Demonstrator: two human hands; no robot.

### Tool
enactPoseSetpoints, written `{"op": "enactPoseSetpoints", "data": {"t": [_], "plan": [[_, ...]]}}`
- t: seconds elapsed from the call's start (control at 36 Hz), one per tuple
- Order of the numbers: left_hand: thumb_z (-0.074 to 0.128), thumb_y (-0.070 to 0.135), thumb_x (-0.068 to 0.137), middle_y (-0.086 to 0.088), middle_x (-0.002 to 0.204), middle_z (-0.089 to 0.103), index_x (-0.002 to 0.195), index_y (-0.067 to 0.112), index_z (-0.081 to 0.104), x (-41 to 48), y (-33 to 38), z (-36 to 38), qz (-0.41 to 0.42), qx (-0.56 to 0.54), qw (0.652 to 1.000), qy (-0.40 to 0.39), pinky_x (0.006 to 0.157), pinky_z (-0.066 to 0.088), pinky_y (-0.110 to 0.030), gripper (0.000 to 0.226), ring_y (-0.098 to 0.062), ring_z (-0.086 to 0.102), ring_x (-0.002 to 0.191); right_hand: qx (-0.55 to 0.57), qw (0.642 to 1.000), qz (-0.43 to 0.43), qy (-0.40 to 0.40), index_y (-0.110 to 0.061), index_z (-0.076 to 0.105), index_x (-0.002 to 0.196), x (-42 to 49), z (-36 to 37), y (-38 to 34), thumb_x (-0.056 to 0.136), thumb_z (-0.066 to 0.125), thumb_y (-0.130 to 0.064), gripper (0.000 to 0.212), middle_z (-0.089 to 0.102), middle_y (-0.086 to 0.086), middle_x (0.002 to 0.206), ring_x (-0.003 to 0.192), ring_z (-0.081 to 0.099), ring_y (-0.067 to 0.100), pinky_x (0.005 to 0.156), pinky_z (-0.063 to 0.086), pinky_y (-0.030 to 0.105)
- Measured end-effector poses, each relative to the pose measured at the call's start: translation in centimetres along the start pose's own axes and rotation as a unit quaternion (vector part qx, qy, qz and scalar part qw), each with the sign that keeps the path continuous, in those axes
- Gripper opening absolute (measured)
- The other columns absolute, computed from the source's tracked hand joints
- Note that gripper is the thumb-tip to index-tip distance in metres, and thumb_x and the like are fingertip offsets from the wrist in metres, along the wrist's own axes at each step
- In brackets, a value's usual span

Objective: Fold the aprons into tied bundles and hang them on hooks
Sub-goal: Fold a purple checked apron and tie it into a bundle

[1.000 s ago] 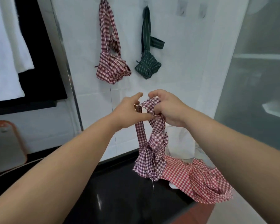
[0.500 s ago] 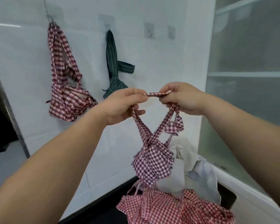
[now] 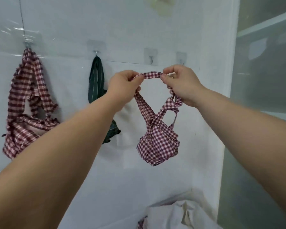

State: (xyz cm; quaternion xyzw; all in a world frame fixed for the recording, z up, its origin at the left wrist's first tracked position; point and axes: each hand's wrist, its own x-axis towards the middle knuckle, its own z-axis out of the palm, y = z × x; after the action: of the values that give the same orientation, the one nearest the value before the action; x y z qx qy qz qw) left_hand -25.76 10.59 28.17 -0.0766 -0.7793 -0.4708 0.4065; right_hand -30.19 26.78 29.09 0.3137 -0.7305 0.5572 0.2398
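A dark red gingham apron bundle (image 3: 158, 145) hangs in the air from its strap loop (image 3: 152, 75). My left hand (image 3: 124, 87) pinches the loop's left end and my right hand (image 3: 180, 83) pinches its right end, stretching the strap level between them. Just above the strap, an empty metal hook (image 3: 151, 59) sticks out of the white wall, and a second empty hook (image 3: 181, 61) sits right above my right hand. A larger red checked bundle (image 3: 26, 116) hangs from the leftmost hook. A dark green striped bundle (image 3: 96, 85) hangs from the hook beside it, partly behind my left forearm.
White cloth (image 3: 180, 215) lies heaped at the bottom, with a scrap of red gingham (image 3: 141, 223) at its left edge. A frosted glass panel (image 3: 262, 96) closes off the right side. The white tiled wall (image 3: 64, 30) fills the background.
Both hands have lifted the gingham bundle from over the counter up to hook height, spreading the strap loop wide. The view has tilted up towards the wall.
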Motion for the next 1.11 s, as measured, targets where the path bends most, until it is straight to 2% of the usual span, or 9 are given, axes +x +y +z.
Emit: {"op": "enactPoseSetpoints", "data": {"t": [0.06, 0.17, 0.36, 0.58, 0.75, 0.83, 0.92, 1.0, 1.11], "plan": [[0.058, 0.031, 0.095, 0.003, 0.074, 0.066, 0.092, 0.023, 0.067, 1.4, 0.0, 1.1, 0.01, 0.006, 1.0, 0.028, 0.063, 0.053, -0.028, 0.012, -0.012, 0.061, 0.07, -0.01, 0.999, -0.027, 0.02, -0.025, 0.059, 0.087, 1.7, -0.4, 0.8, 0.09, 0.064, -0.02, 0.008, 0.057, 0.007, 0.084, 0.067, 0.05, 0.016, 0.068, 0.043, 0.029], [0.057, 0.031, 0.095, 0.002, 0.071, 0.066, 0.09, 0.022, 0.069, 3.8, -0.1, 2.8, 0.035, 0.045, 0.997, 0.057, 0.048, 0.042, -0.014, 0.016, -0.006, 0.051, 0.054, -0.001, 0.998, -0.05, 0.047, -0.021, 0.061, 0.094, 4.5, -0.9, 2.4, 0.09, 0.064, -0.021, 0.005, 0.058, 0.001, 0.079, 0.063, 0.051, 0.012, 0.063, 0.043, 0.022], [0.059, 0.029, 0.091, -0.015, 0.072, 0.062, 0.086, 0.003, 0.072, 8.8, -0.4, 4.3, 0.067, 0.093, 0.987, 0.11, 0.057, 0.04, -0.027, 0.029, -0.017, 0.047, 0.061, -0.004, 0.993, -0.081, 0.08, -0.021, 0.059, 0.094, 10.3, -0.7, 4.0, 0.089, 0.065, -0.024, 0.008, 0.056, -0.005, 0.081, 0.067, 0.051, 0.006, 0.055, 0.039, 0.013], [0.06, 0.029, 0.088, 0.004, 0.089, 0.067, 0.09, 0.025, 0.059, 13.4, -0.9, 4.2, 0.076, 0.167, 0.967, 0.177, 0.072, 0.054, -0.032, 0.004, -0.015, 0.064, 0.086, -0.011, 0.988, -0.1, 0.115, -0.021, 0.06, 0.088, 15.6, 1.7, 4.9, 0.089, 0.065, -0.026, 0.007, 0.054, -0.01, 0.08, 0.078, 0.054, 0.011, 0.064, 0.041, 0.019], [0.046, 0.017, 0.094, -0.007, 0.105, 0.057, 0.103, 0.018, 0.058, 11.9, -1.6, 5.1, 0.141, 0.408, 0.891, 0.145, 0.064, 0.035, -0.033, 0.015, -0.028, 0.054, 0.091, -0.044, 0.99, -0.093, 0.097, -0.019, 0.065, 0.082, 14.9, 2.5, 6.3, 0.086, 0.068, -0.019, 0.004, 0.059, -0.008, 0.08, 0.084, 0.058, 0.013, 0.079, 0.049, 0.025], [0.046, 0.025, 0.097, -0.008, 0.107, 0.059, 0.107, 0.018, 0.058, 9.9, -2.9, 5.8, 0.14, 0.415, 0.894, 0.095, 0.066, 0.038, -0.034, 0.017, -0.029, 0.056, 0.094, -0.019, 0.995, -0.084, 0.05, -0.014, 0.071, 0.093, 12.5, 2.7, 7.7, 0.087, 0.068, -0.019, 0.008, 0.064, -0.008, 0.082, 0.075, 0.058, 0.007, 0.072, 0.048, 0.021], [0.052, 0.032, 0.096, -0.004, 0.115, 0.061, 0.117, 0.021, 0.056, 8.2, -3.2, 5.7, 0.115, 0.38, 0.916, 0.054, 0.076, 0.048, -0.037, 0.025, -0.025, 0.058, 0.101, -0.08, 0.994, -0.071, -0.001, -0.011, 0.072, 0.103, 10.2, 2.7, 8.2, 0.088, 0.066, -0.018, 0.018, 0.069, 0.002, 0.102, 0.093, 0.062, 0.014, 0.088, 0.047, 0.026], [0.057, 0.041, 0.092, -0.003, 0.127, 0.055, 0.132, 0.021, 0.049, 6.0, -3.2, 5.1, 0.099, 0.347, 0.933, 0.013, 0.088, 0.051, -0.04, 0.045, -0.021, 0.058, 0.106, -0.085, 0.994, -0.07, 0.025, -0.012, 0.071, 0.106, 7.9, 2.1, 8.4, 0.09, 0.062, -0.018, 0.02, 0.068, 0.0, 0.105, 0.099, 0.061, 0.015, 0.093, 0.046, 0.028], [0.052, 0.039, 0.096, 0.0, 0.123, 0.056, 0.133, 0.021, 0.051, 2.2, -4.1, 4.2, 0.121, 0.312, 0.942, 0.039, 0.081, 0.049, -0.031, 0.041, -0.012, 0.057, 0.096, -0.063, 0.994, -0.062, 0.066, -0.014, 0.07, 0.103, 4.8, 1.3, 8.5, 0.092, 0.058, -0.022, 0.018, 0.059, -0.009, 0.09, 0.09, 0.055, 0.008, 0.081, 0.041, 0.02]]}}
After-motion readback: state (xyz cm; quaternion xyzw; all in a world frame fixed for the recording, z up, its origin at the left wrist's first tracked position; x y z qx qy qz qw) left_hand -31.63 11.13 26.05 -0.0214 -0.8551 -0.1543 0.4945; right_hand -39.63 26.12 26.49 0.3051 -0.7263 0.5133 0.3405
